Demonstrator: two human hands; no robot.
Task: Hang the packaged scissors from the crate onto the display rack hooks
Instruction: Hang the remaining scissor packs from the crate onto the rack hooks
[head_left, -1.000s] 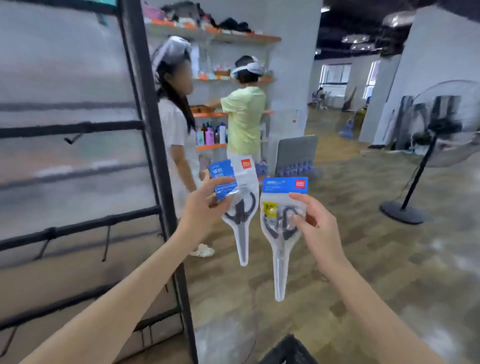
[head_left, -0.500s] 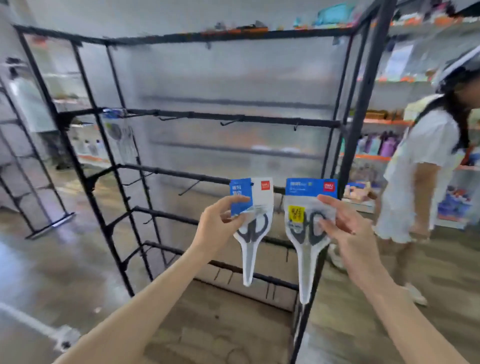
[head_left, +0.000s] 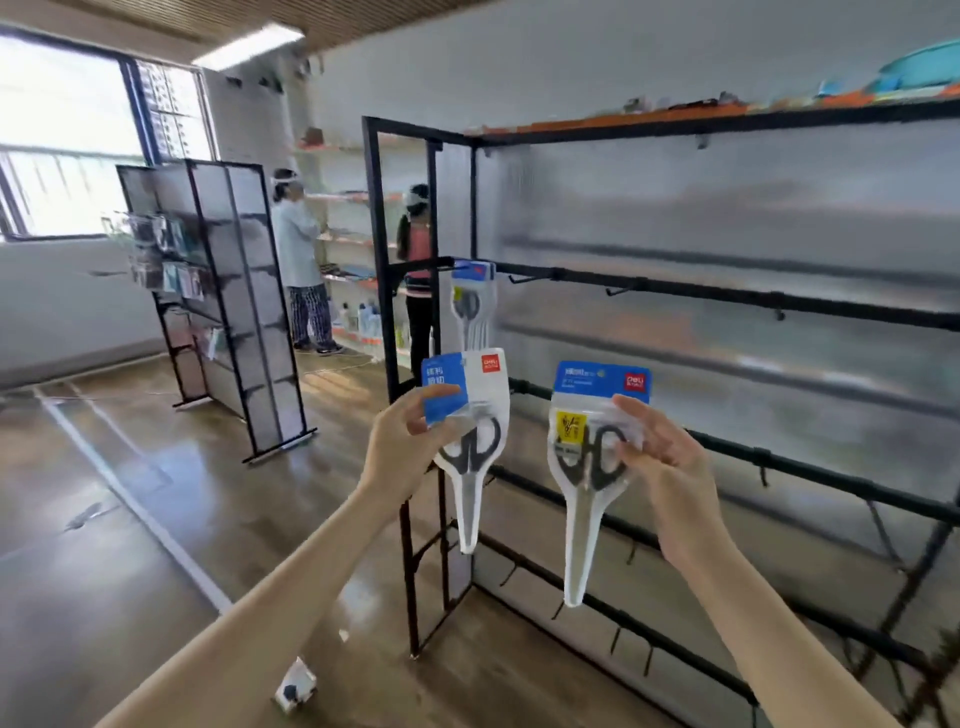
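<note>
View has swung since half a second ago: the display rack (head_left: 727, 301), which filled the middle of the frame, now runs off to your right, and a batch of hung scissors packs (head_left: 470, 306) has come into view on its left end. The person in white who was at your right is gone from view.

Your left hand (head_left: 402, 447) pinches one scissors pack (head_left: 470, 441) at its blue header card, thumb on the front, fingers behind. Pack hangs point down, in front of the rack's left corner post.

Your right hand (head_left: 662, 457) pinches a second scissors pack (head_left: 592, 467) at the handle part, thumb on the front face, fingers spread along the right edge. Also point down, just beside the first pack, not touching it.

Both packs are in the air, below and in front of the second bar; neither is on a hook. Empty hooks (head_left: 524, 279) sit on that bar right of the hung batch.

Crate not in view. Another rack (head_left: 228, 312) stands on the floor to the left, two people (head_left: 298, 249) at wall shelves behind it. Small white box (head_left: 296, 688) on the floor under your left forearm.
</note>
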